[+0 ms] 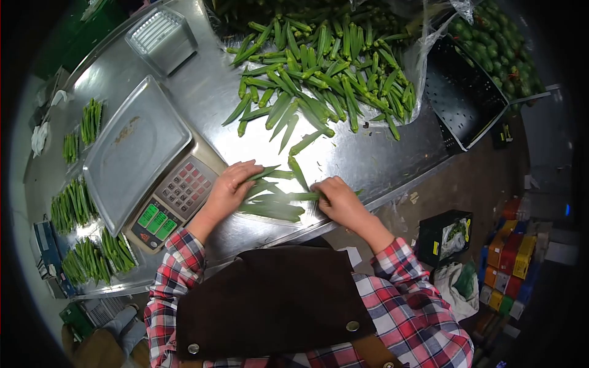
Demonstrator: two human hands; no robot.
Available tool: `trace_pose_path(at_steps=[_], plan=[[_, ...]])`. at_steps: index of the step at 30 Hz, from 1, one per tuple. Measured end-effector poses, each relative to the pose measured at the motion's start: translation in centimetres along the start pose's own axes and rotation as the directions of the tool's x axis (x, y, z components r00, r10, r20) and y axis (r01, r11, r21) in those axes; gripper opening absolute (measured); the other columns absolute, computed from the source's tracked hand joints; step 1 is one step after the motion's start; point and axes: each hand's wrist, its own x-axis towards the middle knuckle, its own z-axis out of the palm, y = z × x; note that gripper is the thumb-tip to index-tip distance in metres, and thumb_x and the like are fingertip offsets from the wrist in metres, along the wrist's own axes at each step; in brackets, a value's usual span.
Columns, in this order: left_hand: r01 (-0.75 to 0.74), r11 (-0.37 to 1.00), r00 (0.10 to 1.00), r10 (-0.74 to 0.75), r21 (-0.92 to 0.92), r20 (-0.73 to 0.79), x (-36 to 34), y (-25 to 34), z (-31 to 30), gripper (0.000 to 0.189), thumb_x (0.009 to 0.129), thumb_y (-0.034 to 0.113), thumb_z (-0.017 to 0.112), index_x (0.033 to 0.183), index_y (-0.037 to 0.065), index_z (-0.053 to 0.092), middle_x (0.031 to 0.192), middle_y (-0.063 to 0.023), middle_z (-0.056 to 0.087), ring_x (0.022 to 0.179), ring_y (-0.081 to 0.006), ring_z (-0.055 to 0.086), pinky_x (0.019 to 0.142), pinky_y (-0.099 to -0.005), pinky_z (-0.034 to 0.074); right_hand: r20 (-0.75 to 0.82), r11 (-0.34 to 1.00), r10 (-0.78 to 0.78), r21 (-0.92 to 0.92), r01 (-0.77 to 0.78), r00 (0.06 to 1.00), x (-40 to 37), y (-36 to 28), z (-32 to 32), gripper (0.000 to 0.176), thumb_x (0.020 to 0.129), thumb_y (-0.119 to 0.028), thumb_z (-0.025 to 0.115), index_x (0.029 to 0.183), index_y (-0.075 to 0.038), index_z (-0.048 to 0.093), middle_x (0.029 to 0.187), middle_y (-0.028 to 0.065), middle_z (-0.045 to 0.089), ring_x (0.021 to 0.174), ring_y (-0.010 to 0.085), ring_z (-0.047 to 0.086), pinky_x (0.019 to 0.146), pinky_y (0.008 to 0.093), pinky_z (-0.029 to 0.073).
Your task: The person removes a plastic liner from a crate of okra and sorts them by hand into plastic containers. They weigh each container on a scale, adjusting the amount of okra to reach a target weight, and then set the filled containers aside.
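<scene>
A small group of green okra pods (273,210) lies on the steel table in front of me. At its left end, my left hand (232,187) is closed, with an okra pod (265,172) between fingers and thumb. My right hand (338,201) grips another okra pod (294,197) at the right end of the group; its stem end pokes out beyond my fingers. Two loose pods, one of them an upright okra pod (298,173), lie just above, between the hands. Farther back spreads a large okra heap (325,73) on clear plastic.
A weighing scale (138,147) with lit green displays stands left of my left hand. Beyond it are packed okra bundles (73,202) and a stack of clear-looking trays (161,40). At the right, a black crate (469,92) sits by the table edge (392,199).
</scene>
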Motion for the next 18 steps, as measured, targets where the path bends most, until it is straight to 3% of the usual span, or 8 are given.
trace_pose_path(at_steps=[3,6,7,10,13,16,18], plan=[[-0.030,1.000,0.999,0.030,-0.004,0.028,0.3,0.9,-0.3,0.030,0.075,0.005,0.061,0.105,0.008,0.060,0.106,-0.0079,0.060,0.108,-0.0283,0.052,0.095,-0.0385,0.038,0.104,0.973,0.120,0.184,-0.138,0.987,-0.2,-1.1,-2.0,0.025,0.072,-0.004,0.061,0.097,-0.001,0.057,0.088,0.0117,0.057,0.088,0.0296,0.052,0.081,0.0351,0.043],[-0.108,0.993,0.990,0.103,0.050,0.094,-0.1,1.5,0.2,0.032,0.074,0.010,0.063,0.106,0.009,0.060,0.113,-0.0071,0.057,0.114,-0.0293,0.046,0.097,-0.0393,0.036,0.004,0.954,-0.052,0.297,0.048,0.999,0.5,-1.3,0.7,0.021,0.073,-0.006,0.059,0.093,-0.003,0.061,0.085,0.0141,0.057,0.084,0.0316,0.053,0.076,0.0381,0.043],[-0.143,0.983,0.983,0.127,0.115,0.137,-0.3,1.5,0.5,0.033,0.073,0.012,0.064,0.106,0.010,0.060,0.116,-0.0067,0.055,0.116,-0.0297,0.043,0.097,-0.0396,0.036,-0.055,0.969,-0.084,0.228,0.094,0.995,1.1,-0.4,1.4,0.022,0.073,-0.007,0.061,0.095,-0.003,0.060,0.087,0.0130,0.057,0.086,0.0301,0.052,0.077,0.0373,0.043],[-0.220,0.934,0.956,0.149,0.281,0.253,-1.6,1.5,1.4,0.036,0.073,0.020,0.065,0.107,0.012,0.059,0.123,-0.0064,0.049,0.120,-0.0301,0.038,0.098,-0.0438,0.033,-0.249,0.991,0.010,-0.128,-0.043,0.969,5.1,2.7,0.5,0.018,0.072,-0.004,0.057,0.090,-0.002,0.059,0.093,0.0122,0.057,0.095,0.0312,0.050,0.081,0.0362,0.042],[-0.266,0.888,0.933,0.141,0.374,0.330,-3.3,1.0,2.9,0.041,0.074,0.033,0.063,0.110,0.013,0.057,0.127,-0.0066,0.044,0.122,-0.0294,0.035,0.100,-0.0499,0.028,-0.267,0.926,-0.214,-0.361,0.108,0.940,8.7,4.4,0.8,0.020,0.070,-0.004,0.060,0.090,-0.005,0.060,0.107,0.0115,0.054,0.103,0.0309,0.047,0.087,0.0386,0.038],[-0.295,0.854,0.933,0.162,0.429,0.320,-4.0,1.5,2.8,0.042,0.074,0.033,0.063,0.112,0.014,0.056,0.126,-0.0062,0.045,0.122,-0.0287,0.036,0.101,-0.0490,0.026,-0.099,0.847,-0.381,-0.436,0.304,0.919,9.8,5.3,0.2,0.026,0.068,-0.004,0.061,0.094,-0.006,0.059,0.114,0.0112,0.051,0.109,0.0296,0.044,0.090,0.0396,0.036],[-0.300,0.873,0.938,0.197,0.384,0.286,-3.3,2.2,2.8,0.042,0.076,0.027,0.062,0.115,0.015,0.054,0.127,-0.0052,0.045,0.122,-0.0269,0.037,0.102,-0.0482,0.025,-0.145,0.862,-0.419,-0.374,0.342,0.897,10.4,5.2,-0.5,0.026,0.066,-0.004,0.061,0.091,-0.007,0.057,0.105,0.0102,0.052,0.103,0.0286,0.046,0.088,0.0389,0.036]])
